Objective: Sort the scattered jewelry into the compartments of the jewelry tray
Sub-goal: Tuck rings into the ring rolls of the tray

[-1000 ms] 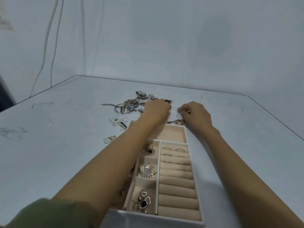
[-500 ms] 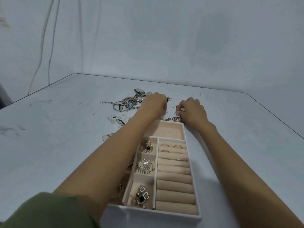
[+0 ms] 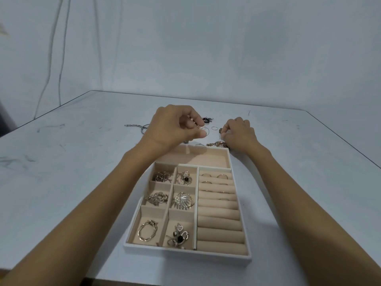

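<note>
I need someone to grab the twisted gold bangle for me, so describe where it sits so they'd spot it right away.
Start at the white jewelry tray on the table. In its left column of small square compartments, take the one nearest the person. The gold bangle lies flat there alone, one large open wire loop, unlike the clustered brooches in neighbouring squares.

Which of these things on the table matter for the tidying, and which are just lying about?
Part of the job:
- jewelry tray
- left hand, pinching small rings
- right hand, at the gold chain
- loose ring and silver chain, still on the table

Just there:
- cables down the wall
- scuff marks on the table
</note>
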